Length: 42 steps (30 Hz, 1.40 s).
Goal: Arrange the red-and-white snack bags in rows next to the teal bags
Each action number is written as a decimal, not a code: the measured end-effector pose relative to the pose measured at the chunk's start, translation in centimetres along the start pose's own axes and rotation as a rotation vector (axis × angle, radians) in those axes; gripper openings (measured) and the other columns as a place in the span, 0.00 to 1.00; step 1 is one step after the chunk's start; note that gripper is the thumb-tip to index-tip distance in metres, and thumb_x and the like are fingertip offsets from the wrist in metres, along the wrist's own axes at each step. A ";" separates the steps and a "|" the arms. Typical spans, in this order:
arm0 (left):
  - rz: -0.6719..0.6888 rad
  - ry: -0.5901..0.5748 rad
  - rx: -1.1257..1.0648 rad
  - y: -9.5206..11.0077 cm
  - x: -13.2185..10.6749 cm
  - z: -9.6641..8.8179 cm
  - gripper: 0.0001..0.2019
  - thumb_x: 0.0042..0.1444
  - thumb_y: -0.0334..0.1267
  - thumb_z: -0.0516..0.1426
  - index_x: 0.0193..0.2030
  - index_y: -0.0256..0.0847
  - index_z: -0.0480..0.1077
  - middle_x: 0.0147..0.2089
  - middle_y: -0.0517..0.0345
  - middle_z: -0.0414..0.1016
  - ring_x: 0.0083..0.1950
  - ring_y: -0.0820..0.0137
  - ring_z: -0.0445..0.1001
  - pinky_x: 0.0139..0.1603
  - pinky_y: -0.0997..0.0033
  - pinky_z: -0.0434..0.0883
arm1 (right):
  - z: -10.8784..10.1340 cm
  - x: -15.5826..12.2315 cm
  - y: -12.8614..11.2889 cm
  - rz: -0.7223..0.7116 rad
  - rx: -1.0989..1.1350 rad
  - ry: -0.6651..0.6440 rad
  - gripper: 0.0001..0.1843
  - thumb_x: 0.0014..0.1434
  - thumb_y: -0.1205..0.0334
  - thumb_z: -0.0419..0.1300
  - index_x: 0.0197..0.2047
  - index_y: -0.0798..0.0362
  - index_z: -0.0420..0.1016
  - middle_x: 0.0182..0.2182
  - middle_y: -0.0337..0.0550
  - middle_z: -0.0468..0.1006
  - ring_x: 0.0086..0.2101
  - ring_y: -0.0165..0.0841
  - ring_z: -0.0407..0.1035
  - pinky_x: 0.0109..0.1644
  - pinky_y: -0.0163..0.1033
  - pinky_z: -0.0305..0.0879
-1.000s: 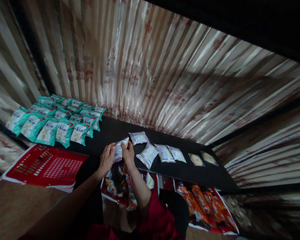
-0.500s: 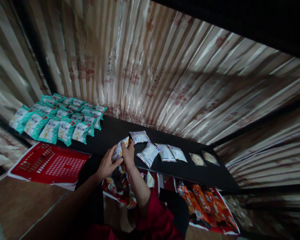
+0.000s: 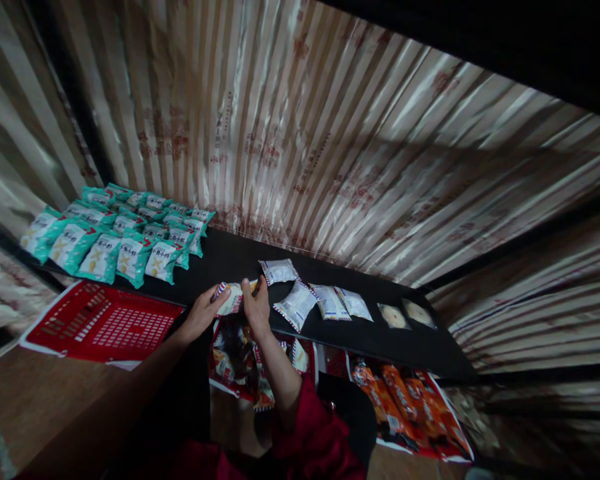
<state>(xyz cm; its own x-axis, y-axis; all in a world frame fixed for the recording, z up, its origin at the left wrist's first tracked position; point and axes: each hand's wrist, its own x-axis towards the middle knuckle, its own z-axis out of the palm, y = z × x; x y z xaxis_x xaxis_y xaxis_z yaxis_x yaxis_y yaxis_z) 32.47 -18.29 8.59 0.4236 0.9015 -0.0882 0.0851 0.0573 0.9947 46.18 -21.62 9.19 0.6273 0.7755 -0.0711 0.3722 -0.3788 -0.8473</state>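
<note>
Between both hands is a snack packet (image 3: 233, 298) with striped edges, held over the front of the black shelf (image 3: 240, 257). My left hand (image 3: 201, 315) grips its left end, thumb on top. At its right end my right hand (image 3: 257, 307) has its fingers closed round it. Just right of the hands, a pale snack packet (image 3: 279, 271) lies near the back of the shelf, and a second pale packet (image 3: 297, 305) lies in front of it. Two more, a left pale packet (image 3: 330, 303) and a right pale packet (image 3: 354, 304), lie further right.
Teal snack bags (image 3: 130, 257) stand in rows at the shelf's left. Two clear-wrapped round items (image 3: 393, 317) lie at its right. Below are a red basket (image 3: 55, 333), a basket of mixed packets (image 3: 230, 360) and one of orange packets (image 3: 403, 400). Striped sheeting (image 3: 280, 133) hangs behind.
The held packet has turned from slanted upright to nearly level, showing more of its front. My left hand has shifted left, while the right hand has stayed nearly in place.
</note>
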 end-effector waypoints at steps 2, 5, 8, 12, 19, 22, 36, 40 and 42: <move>-0.072 -0.029 -0.049 0.3 0.3 -0.4 0.29 0.48 0.60 0.56 0.44 0.35 0.73 0.37 0.52 0.78 0.37 0.64 0.75 0.35 0.71 0.70 | 0.0 0.1 0.5 -0.073 -0.051 0.035 0.38 0.57 0.43 0.52 0.62 0.62 0.59 0.56 0.61 0.67 0.55 0.47 0.63 0.58 0.49 0.57; -0.173 -0.061 -0.047 0.7 0.7 -0.9 0.28 0.46 0.62 0.56 0.38 0.35 0.73 0.27 0.56 0.75 0.26 0.70 0.70 0.22 0.76 0.62 | 0.0 0.4 1.3 -0.186 -0.106 0.026 0.30 0.56 0.45 0.54 0.53 0.61 0.72 0.50 0.58 0.73 0.51 0.44 0.66 0.57 0.45 0.58; -0.209 -0.115 -0.033 0.9 1.0 -1.3 0.28 0.45 0.64 0.55 0.29 0.36 0.71 0.19 0.61 0.68 0.19 0.75 0.62 0.16 0.77 0.54 | -0.1 0.6 1.8 -0.234 -0.067 -0.074 0.25 0.57 0.45 0.53 0.45 0.56 0.77 0.43 0.50 0.78 0.43 0.39 0.70 0.50 0.41 0.63; -0.220 -0.207 -0.030 1.1 1.6 -1.8 0.28 0.43 0.66 0.55 0.23 0.37 0.68 0.17 0.64 0.63 0.17 0.78 0.57 0.15 0.77 0.50 | -0.2 0.5 1.9 -0.206 0.019 -0.209 0.20 0.57 0.46 0.52 0.38 0.50 0.79 0.32 0.38 0.79 0.33 0.33 0.71 0.39 0.35 0.64; -0.278 -0.343 -0.018 1.6 2.6 -2.9 0.28 0.43 0.65 0.56 0.20 0.38 0.66 0.15 0.65 0.61 0.16 0.78 0.55 0.15 0.76 0.48 | -0.2 0.2 2.7 -0.088 0.256 -0.398 0.24 0.52 0.40 0.56 0.27 0.53 0.78 0.20 0.34 0.72 0.27 0.30 0.66 0.32 0.32 0.61; -0.282 -0.400 -0.019 1.2 3.4 -3.4 0.27 0.43 0.65 0.57 0.20 0.37 0.67 0.15 0.64 0.62 0.16 0.77 0.56 0.16 0.76 0.50 | -0.1 0.0 2.7 -0.021 0.389 -0.510 0.24 0.50 0.39 0.58 0.32 0.54 0.79 0.23 0.36 0.75 0.27 0.31 0.67 0.33 0.34 0.63; -0.340 -0.463 -0.054 1.2 6.5 -5.5 0.25 0.43 0.58 0.62 0.33 0.34 0.74 0.25 0.56 0.73 0.25 0.71 0.69 0.23 0.74 0.65 | 0.1 0.5 2.5 0.053 0.617 -0.698 0.27 0.43 0.47 0.68 0.44 0.54 0.76 0.34 0.40 0.80 0.35 0.34 0.73 0.45 0.41 0.68; -0.312 -0.423 -0.105 1.1 7.1 -5.7 0.23 0.43 0.55 0.63 0.33 0.34 0.73 0.29 0.55 0.74 0.29 0.71 0.71 0.29 0.73 0.68 | 0.8 0.9 2.5 0.070 0.643 -0.604 0.25 0.44 0.46 0.67 0.41 0.54 0.75 0.32 0.40 0.80 0.32 0.34 0.74 0.42 0.40 0.69; -0.286 -0.390 -0.130 0.7 7.3 -5.6 0.22 0.43 0.55 0.63 0.33 0.35 0.73 0.29 0.55 0.74 0.28 0.72 0.70 0.30 0.74 0.67 | 1.3 1.2 2.6 0.078 0.643 -0.572 0.25 0.45 0.44 0.65 0.40 0.54 0.75 0.31 0.40 0.80 0.30 0.34 0.73 0.40 0.39 0.69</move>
<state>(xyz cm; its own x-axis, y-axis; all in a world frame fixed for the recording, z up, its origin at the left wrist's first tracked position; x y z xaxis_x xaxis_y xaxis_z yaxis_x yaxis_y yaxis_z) 30.53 -9.28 8.97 0.7077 0.6157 -0.3465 0.1444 0.3539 0.9240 47.00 -21.05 6.17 0.1296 0.9598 -0.2491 -0.2256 -0.2160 -0.9500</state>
